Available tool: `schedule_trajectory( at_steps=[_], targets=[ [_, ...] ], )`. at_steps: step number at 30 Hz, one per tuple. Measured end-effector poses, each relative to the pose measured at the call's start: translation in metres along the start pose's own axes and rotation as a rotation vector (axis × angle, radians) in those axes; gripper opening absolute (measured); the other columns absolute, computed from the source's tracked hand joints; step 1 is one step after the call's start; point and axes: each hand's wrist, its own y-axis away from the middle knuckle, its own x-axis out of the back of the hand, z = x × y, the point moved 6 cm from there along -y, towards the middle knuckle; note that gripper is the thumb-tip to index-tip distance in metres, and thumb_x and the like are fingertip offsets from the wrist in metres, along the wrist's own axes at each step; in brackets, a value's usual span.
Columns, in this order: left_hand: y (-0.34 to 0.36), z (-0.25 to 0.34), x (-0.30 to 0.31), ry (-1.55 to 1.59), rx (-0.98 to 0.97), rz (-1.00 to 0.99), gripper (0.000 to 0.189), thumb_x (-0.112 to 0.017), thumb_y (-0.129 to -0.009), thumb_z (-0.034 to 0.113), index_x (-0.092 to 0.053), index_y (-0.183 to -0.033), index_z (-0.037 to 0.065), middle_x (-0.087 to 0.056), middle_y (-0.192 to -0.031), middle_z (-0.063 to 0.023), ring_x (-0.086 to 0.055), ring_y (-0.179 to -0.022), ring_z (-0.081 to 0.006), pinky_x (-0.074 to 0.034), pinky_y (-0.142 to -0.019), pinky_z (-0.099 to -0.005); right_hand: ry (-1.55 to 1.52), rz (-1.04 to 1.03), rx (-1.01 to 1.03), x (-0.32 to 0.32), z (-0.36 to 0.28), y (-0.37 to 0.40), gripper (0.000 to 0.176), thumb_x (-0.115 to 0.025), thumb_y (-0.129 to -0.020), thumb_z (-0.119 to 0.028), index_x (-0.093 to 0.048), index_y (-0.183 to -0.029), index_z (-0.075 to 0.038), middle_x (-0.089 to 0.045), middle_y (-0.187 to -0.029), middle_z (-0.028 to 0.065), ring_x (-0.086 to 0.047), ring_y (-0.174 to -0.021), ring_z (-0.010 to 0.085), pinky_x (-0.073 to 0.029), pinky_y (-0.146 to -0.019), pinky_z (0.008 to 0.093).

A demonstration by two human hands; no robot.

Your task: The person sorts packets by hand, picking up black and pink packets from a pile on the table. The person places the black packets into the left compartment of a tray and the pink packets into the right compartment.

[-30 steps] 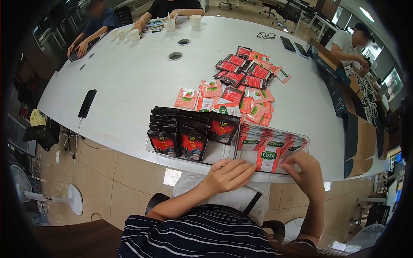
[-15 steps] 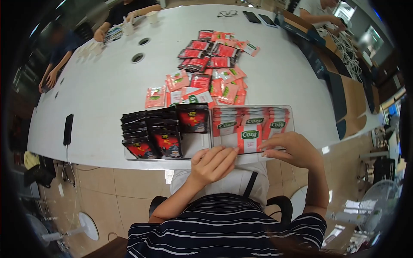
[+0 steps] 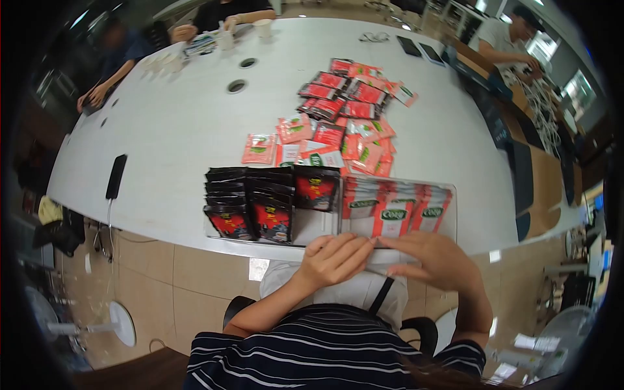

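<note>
A clear divided tray [image 3: 331,224] stands at the table's near edge. Its left compartment holds rows of black-and-red sachets [image 3: 273,218]. Upright pink-and-white Cozy sachets [image 3: 433,211] fill much of the right one, with a single Cozy sachet [image 3: 391,221] foremost in the middle. My left hand [image 3: 335,261] is closed, its bent fingers together over the tray's front rim near the divider. My right hand [image 3: 434,261] is open at the front of the right compartment, fingers stretched towards the left fingertips and thumb apart; nothing shows in it.
Behind the tray lies a loose pile of red and pink sachets [image 3: 344,117]. A black power bank [image 3: 116,176] with a cable lies left. Phones [image 3: 431,54], glasses [image 3: 374,38] and paper cups [image 3: 262,30] sit farther back. Open cardboard boxes [image 3: 539,182] flank the right; other people sit around.
My right hand has drawn back from the foremost Cozy sachet to the tray's front edge. My left hand stays at the rim. The whole view has shifted, so the table appears farther right.
</note>
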Motion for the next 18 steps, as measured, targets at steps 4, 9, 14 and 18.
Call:
schedule_trajectory(
  at_steps=[4,9,14,18],
  targets=[
    [0.009,0.0,-0.001,-0.002,-0.02,-0.007,0.033,-0.066,-0.077,0.025,-0.066,-0.107,0.012,-0.064,-0.101,0.0039,-0.06,-0.09,-0.0098,-0.035,-0.086,-0.0271,-0.048,-0.108,-0.043,-0.008,0.001,-0.012,0.051,-0.058,-0.087,-0.046,-0.059,-0.118,-0.005,-0.066,-0.102,0.0143,-0.063,-0.091,0.0321,-0.049,-0.076,0.0381],
    [0.004,0.0,0.001,-0.017,-0.017,0.045,0.029,-0.07,-0.073,0.024,-0.07,-0.101,0.017,-0.066,-0.092,0.0069,-0.061,-0.085,-0.0076,-0.032,-0.082,-0.0249,-0.079,-0.036,-0.133,-0.006,0.011,-0.016,0.053,-0.06,-0.086,-0.047,-0.059,-0.119,-0.006,-0.065,-0.107,0.0147,-0.063,-0.098,0.0308,-0.049,-0.081,0.0363],
    [0.007,-0.001,-0.001,-0.017,-0.013,0.03,0.027,-0.069,-0.074,0.025,-0.069,-0.099,0.017,-0.065,-0.095,0.0079,-0.06,-0.087,-0.0067,-0.032,-0.083,-0.0257,-0.028,0.038,-0.157,-0.003,0.021,-0.014,0.054,-0.061,-0.085,-0.046,-0.059,-0.119,-0.005,-0.063,-0.113,0.0146,-0.061,-0.101,0.0292,-0.049,-0.082,0.0358],
    [0.006,-0.001,-0.001,-0.024,-0.015,0.038,0.026,-0.069,-0.074,0.026,-0.069,-0.099,0.017,-0.065,-0.095,0.0078,-0.06,-0.086,-0.0064,-0.032,-0.082,-0.0258,-0.014,0.056,-0.186,0.002,0.02,-0.014,0.053,-0.062,-0.085,-0.045,-0.059,-0.12,-0.005,-0.063,-0.11,0.0142,-0.06,-0.101,0.0293,-0.049,-0.082,0.0363]
  ],
)
